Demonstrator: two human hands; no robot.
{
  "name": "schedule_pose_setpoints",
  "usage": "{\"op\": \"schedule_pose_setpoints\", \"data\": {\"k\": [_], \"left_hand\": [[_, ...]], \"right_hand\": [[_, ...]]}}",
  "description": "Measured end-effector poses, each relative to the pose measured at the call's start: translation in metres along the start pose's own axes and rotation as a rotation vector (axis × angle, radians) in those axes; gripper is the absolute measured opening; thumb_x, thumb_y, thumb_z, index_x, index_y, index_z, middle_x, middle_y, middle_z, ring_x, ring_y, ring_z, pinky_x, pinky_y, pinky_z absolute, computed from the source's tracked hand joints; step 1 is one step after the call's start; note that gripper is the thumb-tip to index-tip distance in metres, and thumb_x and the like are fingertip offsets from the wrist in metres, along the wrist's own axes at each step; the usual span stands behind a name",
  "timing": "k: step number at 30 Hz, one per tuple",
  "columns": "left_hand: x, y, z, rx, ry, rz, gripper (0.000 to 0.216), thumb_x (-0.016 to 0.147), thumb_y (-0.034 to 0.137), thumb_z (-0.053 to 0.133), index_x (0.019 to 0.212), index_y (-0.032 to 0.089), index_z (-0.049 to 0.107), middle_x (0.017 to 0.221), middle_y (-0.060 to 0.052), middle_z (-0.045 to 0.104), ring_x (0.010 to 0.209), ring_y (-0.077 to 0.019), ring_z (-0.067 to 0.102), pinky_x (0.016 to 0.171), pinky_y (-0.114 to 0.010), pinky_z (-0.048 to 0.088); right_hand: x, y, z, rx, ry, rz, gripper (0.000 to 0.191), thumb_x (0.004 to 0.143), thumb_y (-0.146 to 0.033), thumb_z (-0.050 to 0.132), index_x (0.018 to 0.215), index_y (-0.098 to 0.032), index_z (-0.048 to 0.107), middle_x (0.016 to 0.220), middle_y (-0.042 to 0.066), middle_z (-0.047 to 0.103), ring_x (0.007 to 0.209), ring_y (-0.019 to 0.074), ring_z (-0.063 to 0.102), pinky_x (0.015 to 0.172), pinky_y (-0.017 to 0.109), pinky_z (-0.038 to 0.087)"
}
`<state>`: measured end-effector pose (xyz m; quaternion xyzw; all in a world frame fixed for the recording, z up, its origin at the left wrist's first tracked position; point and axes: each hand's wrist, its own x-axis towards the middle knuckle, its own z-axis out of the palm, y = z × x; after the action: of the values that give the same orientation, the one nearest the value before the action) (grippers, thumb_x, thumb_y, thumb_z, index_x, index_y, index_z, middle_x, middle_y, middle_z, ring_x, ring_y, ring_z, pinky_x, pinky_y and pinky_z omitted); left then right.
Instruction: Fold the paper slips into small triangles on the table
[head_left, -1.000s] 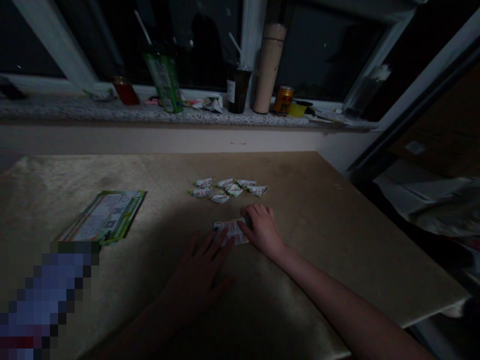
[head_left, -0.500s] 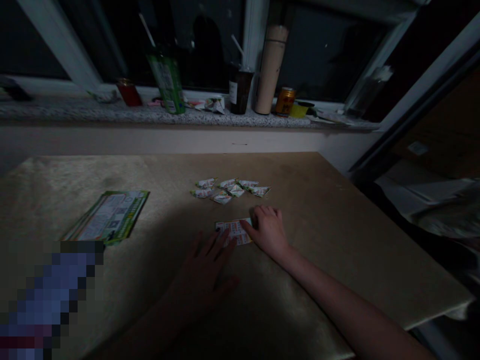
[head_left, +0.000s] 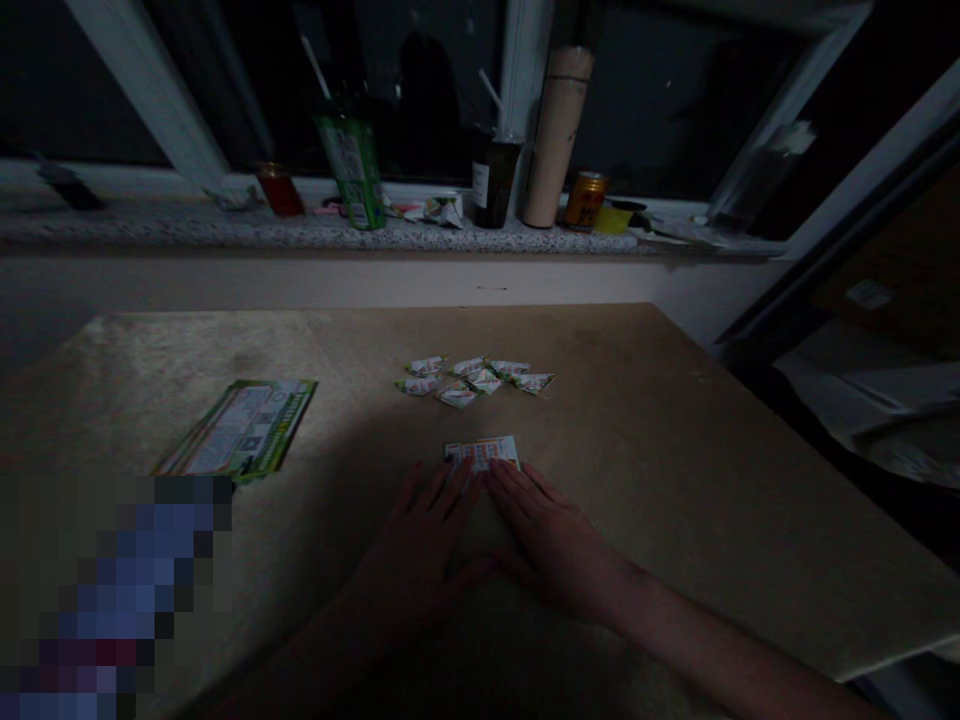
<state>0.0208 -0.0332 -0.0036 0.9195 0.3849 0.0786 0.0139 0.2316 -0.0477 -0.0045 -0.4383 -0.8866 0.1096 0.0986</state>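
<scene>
A small printed paper (head_left: 491,450), folded into a flat strip, lies on the table (head_left: 600,430) in front of me. My left hand (head_left: 420,530) lies flat with fingers spread, its fingertips over the paper's near left part. My right hand (head_left: 551,530) is stretched out flat, fingers together, its fingertips on the near right part of the paper. The thumbs come close to each other. Just beyond the paper sits a group of several small folded paper pieces (head_left: 480,380). To the left is a stack of green and white printed leaflets (head_left: 255,425).
A blurred-out bluish object (head_left: 127,590) lies at the near left. Along the granite windowsill (head_left: 427,235) stand a green cup (head_left: 351,170), a dark cup with a straw (head_left: 495,185), a tan flask (head_left: 556,140), an orange can (head_left: 586,200) and a red jar (head_left: 280,190).
My right hand has moved from the paper's right end, where its fingers were bent, to lie flat on its near edge. The view has shifted slightly left.
</scene>
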Motion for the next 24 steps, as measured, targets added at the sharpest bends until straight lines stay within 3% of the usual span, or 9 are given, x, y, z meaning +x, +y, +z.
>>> {"op": "schedule_pose_setpoints", "data": {"k": [7,12,18,24], "left_hand": [[-0.004,-0.007,-0.002,-0.025,0.003,0.053,0.065,0.093,0.054,0.036,0.145,0.017,0.026,0.149,-0.011,0.03,0.137,-0.0292,0.023,0.111,-0.051,0.017],[-0.011,-0.004,0.0,0.016,0.016,0.051,0.06,0.094,0.044,0.038,0.141,0.007,0.033,0.146,-0.015,0.035,0.135,-0.0264,0.03,0.112,-0.043,0.021],[-0.016,0.0,0.001,0.021,0.011,0.019,0.066,0.092,0.051,0.039,0.141,0.007,0.034,0.145,-0.016,0.036,0.132,-0.027,0.035,0.107,-0.04,0.031],[-0.014,-0.001,-0.003,0.004,0.009,0.034,0.071,0.09,0.053,0.042,0.142,0.006,0.031,0.146,-0.017,0.033,0.133,-0.0291,0.032,0.108,-0.042,0.029]], "right_hand": [[0.001,-0.003,0.0,0.057,0.018,0.042,0.073,0.086,-0.046,0.051,0.145,-0.01,0.025,0.149,0.016,0.026,0.139,0.025,0.02,0.114,0.043,0.024],[0.001,-0.004,0.0,0.044,-0.015,0.043,0.069,0.088,-0.045,0.05,0.146,-0.018,0.025,0.151,0.013,0.022,0.14,0.0272,0.017,0.114,0.045,0.021],[0.001,-0.002,-0.004,0.05,-0.038,0.023,0.067,0.089,-0.047,0.048,0.145,-0.02,0.025,0.152,0.012,0.019,0.14,0.026,0.014,0.114,0.044,0.02],[0.0,0.002,-0.005,0.057,0.006,-0.028,0.067,0.09,-0.044,0.047,0.145,-0.015,0.024,0.152,0.011,0.019,0.141,0.0232,0.011,0.116,0.046,0.011]]}}
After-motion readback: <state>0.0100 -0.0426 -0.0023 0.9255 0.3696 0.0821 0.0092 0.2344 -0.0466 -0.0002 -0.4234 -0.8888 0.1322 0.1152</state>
